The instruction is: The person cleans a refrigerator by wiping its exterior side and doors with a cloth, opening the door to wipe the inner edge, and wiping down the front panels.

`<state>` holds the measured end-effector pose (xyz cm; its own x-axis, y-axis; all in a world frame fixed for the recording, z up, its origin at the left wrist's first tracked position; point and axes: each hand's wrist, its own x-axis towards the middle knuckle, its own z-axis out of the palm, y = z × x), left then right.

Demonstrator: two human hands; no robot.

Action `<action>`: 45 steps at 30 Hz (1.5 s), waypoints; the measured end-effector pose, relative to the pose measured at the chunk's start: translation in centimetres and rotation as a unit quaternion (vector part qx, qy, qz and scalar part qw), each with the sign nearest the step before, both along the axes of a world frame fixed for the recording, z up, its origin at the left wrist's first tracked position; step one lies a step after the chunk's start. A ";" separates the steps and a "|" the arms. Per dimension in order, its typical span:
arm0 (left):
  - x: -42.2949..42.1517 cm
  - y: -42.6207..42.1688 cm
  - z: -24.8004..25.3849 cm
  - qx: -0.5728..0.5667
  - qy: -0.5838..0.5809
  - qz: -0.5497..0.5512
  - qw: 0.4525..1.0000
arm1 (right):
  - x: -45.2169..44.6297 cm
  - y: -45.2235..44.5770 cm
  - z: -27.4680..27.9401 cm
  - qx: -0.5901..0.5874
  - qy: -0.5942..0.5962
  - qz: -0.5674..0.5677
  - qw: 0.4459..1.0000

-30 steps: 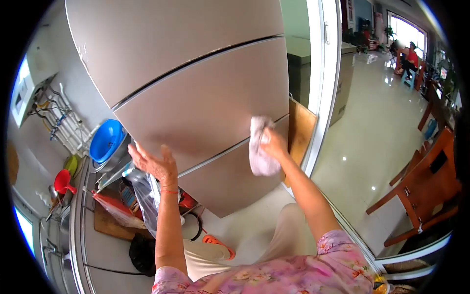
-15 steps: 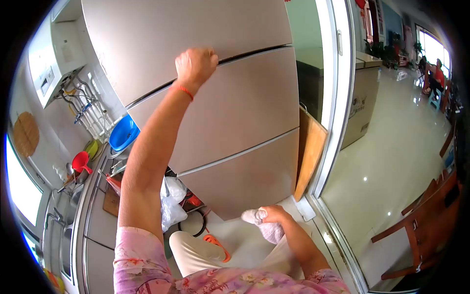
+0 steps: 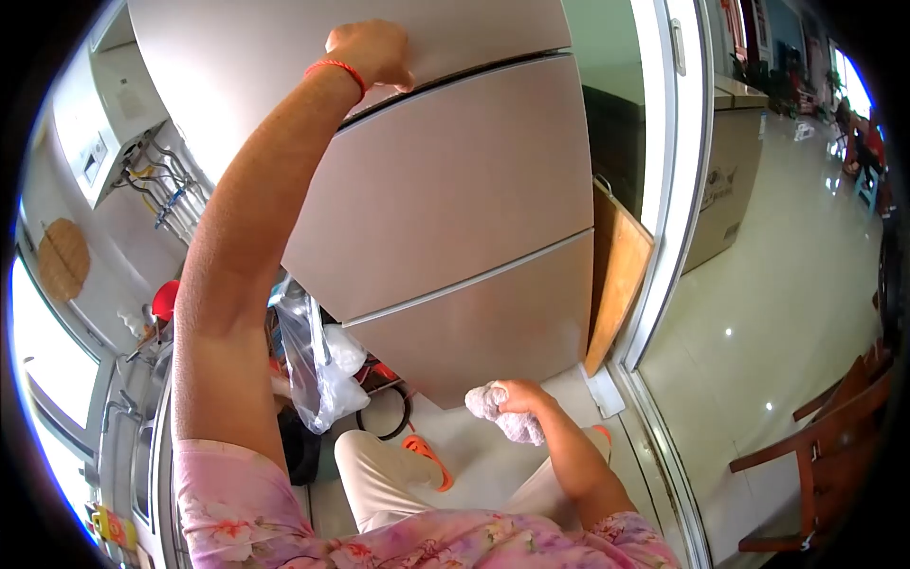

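Pale pink and rumpled, the cloth (image 3: 518,427) bunches in our right hand (image 3: 523,395), fingers clamped on it, low before the smooth beige fridge (image 3: 455,180); our left hand (image 3: 372,52) curls at its upper seam, grip unclear.

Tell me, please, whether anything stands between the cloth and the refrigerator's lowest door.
Nothing visible does: the right hand holds the cloth in front of the lowest door; the left hand is higher, by the top door.

Looks forward and steeply down from head height, wide and round-edged, near the refrigerator (image 3: 455,180) at upper centre, past the floral shirt (image 3: 455,542) at bottom.
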<state>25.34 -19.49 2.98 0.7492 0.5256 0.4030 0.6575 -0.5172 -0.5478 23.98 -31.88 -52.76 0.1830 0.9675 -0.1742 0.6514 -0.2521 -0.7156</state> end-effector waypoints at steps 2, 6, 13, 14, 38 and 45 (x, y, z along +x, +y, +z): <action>-0.1 0.0 -0.3 0.016 -0.004 -0.024 1.000 | 0.4 -1.0 0.8 0.001 -0.007 -0.019 1.000; -0.6 0.5 -0.2 -0.016 -0.014 -0.047 0.999 | 0.9 -1.2 -0.1 -0.008 -0.011 -0.042 0.999; -0.8 0.5 -0.4 -0.005 -0.026 -0.045 0.999 | 0.7 -0.8 -0.4 -0.001 -0.038 -0.032 0.999; -0.9 0.5 -0.4 -0.005 -0.033 -0.053 0.998 | 0.8 -0.7 -0.8 0.001 -0.033 -0.036 0.999; -2.5 3.2 -1.4 0.040 -0.008 -0.168 0.985 | 1.2 -1.4 -0.9 -0.003 -0.026 -0.050 0.998; -7.9 7.1 -6.2 0.067 -0.080 -0.467 0.878 | 2.2 -1.4 -1.2 0.010 -0.007 -0.072 0.997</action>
<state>17.45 -12.34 -3.19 0.7558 -0.3484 0.5544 0.0542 -0.8105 -0.5832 26.21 -33.28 -53.95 0.3234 0.9340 -0.1521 0.6189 -0.3304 -0.7126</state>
